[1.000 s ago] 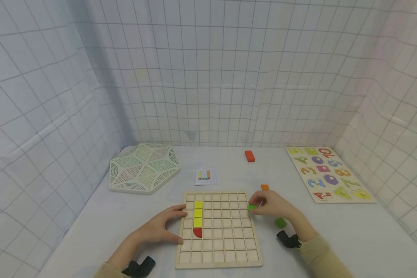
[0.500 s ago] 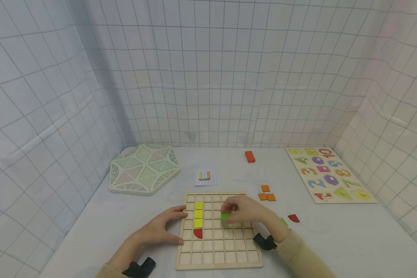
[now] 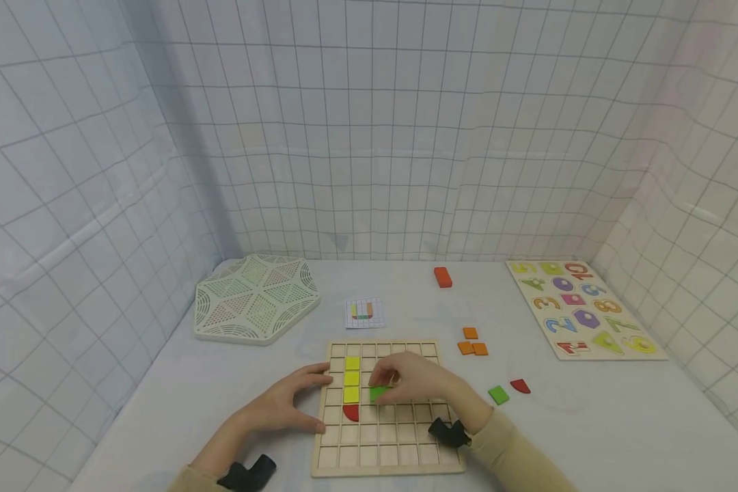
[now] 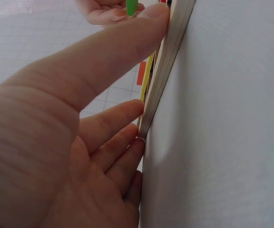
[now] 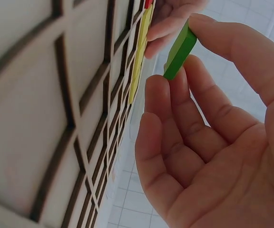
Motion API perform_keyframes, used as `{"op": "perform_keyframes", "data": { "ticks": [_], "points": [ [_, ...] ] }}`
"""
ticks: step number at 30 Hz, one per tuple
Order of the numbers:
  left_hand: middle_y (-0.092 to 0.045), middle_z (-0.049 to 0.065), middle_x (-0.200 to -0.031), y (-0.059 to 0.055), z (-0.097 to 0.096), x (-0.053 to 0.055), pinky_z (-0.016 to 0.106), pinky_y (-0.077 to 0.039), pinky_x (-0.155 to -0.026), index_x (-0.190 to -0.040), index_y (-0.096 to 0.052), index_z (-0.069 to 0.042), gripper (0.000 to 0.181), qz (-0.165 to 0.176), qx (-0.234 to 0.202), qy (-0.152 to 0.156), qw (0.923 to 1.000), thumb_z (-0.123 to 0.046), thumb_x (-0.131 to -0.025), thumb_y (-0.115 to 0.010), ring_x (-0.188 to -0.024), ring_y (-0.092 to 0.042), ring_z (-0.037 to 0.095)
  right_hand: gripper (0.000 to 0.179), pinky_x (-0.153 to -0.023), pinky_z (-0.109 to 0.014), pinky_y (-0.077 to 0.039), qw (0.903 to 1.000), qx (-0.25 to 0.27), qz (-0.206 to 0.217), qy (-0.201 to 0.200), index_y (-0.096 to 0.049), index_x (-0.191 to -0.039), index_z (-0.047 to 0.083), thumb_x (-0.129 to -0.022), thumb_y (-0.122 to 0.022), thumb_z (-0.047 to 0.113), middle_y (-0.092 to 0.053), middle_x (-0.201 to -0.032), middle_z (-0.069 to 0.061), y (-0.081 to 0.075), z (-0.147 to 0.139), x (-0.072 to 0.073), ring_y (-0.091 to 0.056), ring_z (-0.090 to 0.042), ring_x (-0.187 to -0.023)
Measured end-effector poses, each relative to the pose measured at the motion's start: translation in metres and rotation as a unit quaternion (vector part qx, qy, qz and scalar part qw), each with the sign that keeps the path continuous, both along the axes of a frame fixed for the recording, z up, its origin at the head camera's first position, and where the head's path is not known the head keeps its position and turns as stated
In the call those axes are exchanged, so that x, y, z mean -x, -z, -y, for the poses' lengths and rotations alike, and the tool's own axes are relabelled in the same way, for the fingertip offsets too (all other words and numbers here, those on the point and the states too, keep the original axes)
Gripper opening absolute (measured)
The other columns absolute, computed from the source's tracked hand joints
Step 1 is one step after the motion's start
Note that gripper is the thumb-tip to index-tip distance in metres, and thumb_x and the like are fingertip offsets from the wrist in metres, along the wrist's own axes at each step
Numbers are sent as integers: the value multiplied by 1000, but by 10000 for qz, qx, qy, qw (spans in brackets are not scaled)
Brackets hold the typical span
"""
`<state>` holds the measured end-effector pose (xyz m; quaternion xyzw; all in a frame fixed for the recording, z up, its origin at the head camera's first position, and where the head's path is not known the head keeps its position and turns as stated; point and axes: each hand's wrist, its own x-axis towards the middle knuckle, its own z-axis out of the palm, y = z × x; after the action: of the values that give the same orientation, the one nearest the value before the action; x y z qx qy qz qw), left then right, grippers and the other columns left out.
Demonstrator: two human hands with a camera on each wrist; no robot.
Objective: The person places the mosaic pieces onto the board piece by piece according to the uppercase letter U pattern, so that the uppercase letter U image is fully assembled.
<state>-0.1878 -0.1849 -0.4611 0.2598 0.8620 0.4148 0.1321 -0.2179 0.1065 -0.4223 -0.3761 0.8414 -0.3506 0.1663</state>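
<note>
A wooden grid board [image 3: 387, 470] lies on the table, with a column of yellow square tiles [image 3: 352, 378] and a red quarter-circle tile [image 3: 351, 413] below them in its second column. My right hand [image 3: 415, 377] pinches a green square tile [image 5: 181, 51] between thumb and fingertips, raised over the board just right of the yellow column. At the board's left edge, my left hand [image 3: 281, 404] rests with fingers and thumb spread; in the left wrist view the thumb tip and fingertips [image 4: 136, 107] touch the board's side.
Right of the board lie another green tile [image 3: 499, 394], a red quarter-circle [image 3: 520, 386] and orange tiles [image 3: 480, 349]. Behind it are a pattern card [image 3: 364, 313] and a red-orange block [image 3: 443, 277]. A hexagonal white panel [image 3: 255, 297] stands left, a number puzzle [image 3: 584, 311] right.
My right hand has carried the green tile leftward from the board's right edge to beside the yellow column, uncovering the loose tiles on the right. My left hand stays put.
</note>
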Motion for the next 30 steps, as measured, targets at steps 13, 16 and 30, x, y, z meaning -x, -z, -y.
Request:
{"op": "perform_keyframes", "data": {
  "ticks": [13,16,30],
  "points": [
    [-32,3,-149,-1,0,0,60,-18,-108,-130,-54,-16,72,-57,59,-13,10000,-43,-68,-81,-138,-22,35,23,-76,-19,-49,10000,-73,36,-56,-65,-96,19,-78,-77,27,-62,-89,14,5,8,-2,-58,-3,-83],
    [-32,3,-149,-1,-1,0,60,-18,-108,-130,-54,-16,73,-43,64,-27,10000,-43,-68,-81,-138,-22,35,21,-76,-18,-49,9999,-49,122,-93,-65,-95,17,-78,-77,24,-62,-88,13,3,9,-4,-57,-3,-82],
    [-32,5,-149,-2,-1,-1,61,-18,-107,-130,-55,-16,71,7,13,-2,10000,-41,-68,-81,-138,-21,37,23,-75,-19,-50,9980,215,492,-325,-65,-97,16,-78,-77,22,-63,-90,11,16,9,0,-58,-2,-82]
  ]
}}
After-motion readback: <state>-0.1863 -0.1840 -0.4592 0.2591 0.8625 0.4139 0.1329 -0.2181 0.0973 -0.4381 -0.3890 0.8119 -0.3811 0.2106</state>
